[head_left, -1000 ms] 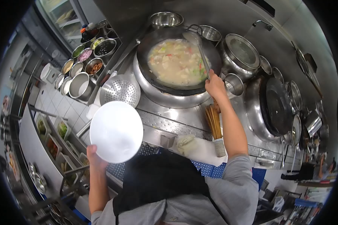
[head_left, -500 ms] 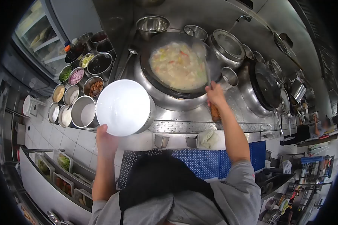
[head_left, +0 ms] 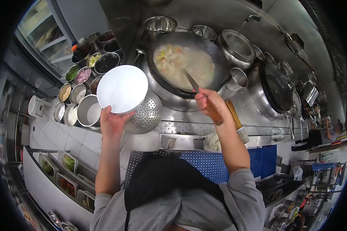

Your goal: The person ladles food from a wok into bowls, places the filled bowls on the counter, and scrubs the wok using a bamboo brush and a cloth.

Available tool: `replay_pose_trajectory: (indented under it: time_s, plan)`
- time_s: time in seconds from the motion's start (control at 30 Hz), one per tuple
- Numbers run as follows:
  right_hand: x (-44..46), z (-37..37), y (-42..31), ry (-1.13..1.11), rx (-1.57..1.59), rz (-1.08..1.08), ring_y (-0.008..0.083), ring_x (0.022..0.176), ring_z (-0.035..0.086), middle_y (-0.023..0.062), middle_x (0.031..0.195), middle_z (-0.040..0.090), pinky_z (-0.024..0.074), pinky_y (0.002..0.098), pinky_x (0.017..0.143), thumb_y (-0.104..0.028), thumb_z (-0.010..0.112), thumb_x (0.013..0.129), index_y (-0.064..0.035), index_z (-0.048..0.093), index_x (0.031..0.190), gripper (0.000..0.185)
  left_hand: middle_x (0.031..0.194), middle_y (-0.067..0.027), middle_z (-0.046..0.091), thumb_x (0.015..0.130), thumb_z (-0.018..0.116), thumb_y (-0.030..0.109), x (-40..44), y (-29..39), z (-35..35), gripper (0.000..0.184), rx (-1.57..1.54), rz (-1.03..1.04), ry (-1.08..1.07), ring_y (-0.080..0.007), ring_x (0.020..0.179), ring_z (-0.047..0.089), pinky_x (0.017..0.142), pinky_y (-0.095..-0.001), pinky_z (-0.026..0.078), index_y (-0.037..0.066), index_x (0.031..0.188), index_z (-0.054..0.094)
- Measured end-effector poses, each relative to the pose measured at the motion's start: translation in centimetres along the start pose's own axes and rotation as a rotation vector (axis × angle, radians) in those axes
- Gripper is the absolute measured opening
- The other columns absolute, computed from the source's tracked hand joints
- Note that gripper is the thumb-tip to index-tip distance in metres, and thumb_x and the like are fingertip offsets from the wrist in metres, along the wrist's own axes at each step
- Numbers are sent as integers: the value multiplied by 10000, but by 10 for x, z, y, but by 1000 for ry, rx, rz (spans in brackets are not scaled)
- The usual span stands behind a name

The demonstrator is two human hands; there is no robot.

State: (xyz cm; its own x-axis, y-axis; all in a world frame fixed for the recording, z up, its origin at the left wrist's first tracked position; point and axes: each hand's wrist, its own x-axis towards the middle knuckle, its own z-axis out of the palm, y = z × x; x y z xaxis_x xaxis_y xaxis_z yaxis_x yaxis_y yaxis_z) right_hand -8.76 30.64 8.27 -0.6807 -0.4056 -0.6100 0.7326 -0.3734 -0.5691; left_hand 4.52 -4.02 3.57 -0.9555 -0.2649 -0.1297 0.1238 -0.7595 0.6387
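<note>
My left hand (head_left: 113, 125) grips the rim of a white bowl (head_left: 122, 89), held up with its inside towards me and no food visible in it. My right hand (head_left: 210, 103) is wrapped round the wooden handle of a ladle (head_left: 191, 81). The ladle's head is sunk in a pale, milky stew (head_left: 171, 57) with chunky pieces, inside a dark wok (head_left: 219, 54) on the stove. Steam blurs the stew. A perforated metal colander (head_left: 148, 113) lies behind and below the bowl, partly covered by it.
Metal tubs of ingredients, among them chopped onion (head_left: 83, 75) and greens (head_left: 72, 72), stand on the left. A metal cup (head_left: 238, 79) and a second wok (head_left: 275, 86) are to the right. Bundled sticks (head_left: 233, 114) stand beside my right forearm. Another person (head_left: 325, 133) is far right.
The ladle has gone from the wok's right side down into the stew, my right hand shifting left. The white bowl has risen slightly, uncovering the colander. The view has shifted a little.
</note>
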Motion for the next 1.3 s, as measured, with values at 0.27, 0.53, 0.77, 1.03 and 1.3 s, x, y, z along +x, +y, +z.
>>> replay_pose_trajectory:
  time_s: [0.27,0.53,0.77,1.03,1.3]
  plan:
    - [1,-26,3,-320,446,93,91,522,496,29,764,537,435,237,399,-223,441,1045,92,464,1251,377,1425,-218,368,852,632,277,32,-9,10,746,-14,10,90,-388,1309,448,936,-633,531,6,1443,265]
    - [-59,0,-11,-232,421,5,91,500,500,30,723,546,432,241,393,-208,452,1034,58,505,1131,289,1358,-222,433,867,641,270,88,-22,52,680,181,44,96,-368,1271,493,887,-585,561,-7,1410,340]
    - [-116,23,-23,-312,426,-49,99,521,501,44,750,549,448,258,404,-211,451,1036,63,506,1165,307,1250,-238,510,833,660,212,142,-45,89,648,325,34,113,-405,1073,617,688,-544,622,-11,1367,368]
    - [-150,41,-15,-470,346,-57,115,515,535,55,776,551,484,286,384,-228,430,1048,37,500,1297,370,1229,-276,517,754,725,204,157,-54,134,764,293,-162,40,-425,993,636,665,-573,613,-59,1373,362]
    - [-152,48,18,-148,-292,-202,99,411,488,26,686,535,417,259,330,-140,525,996,-21,507,1344,368,1089,-281,576,803,684,206,130,-21,120,567,270,-169,14,-419,866,660,636,-548,621,-118,1234,507]
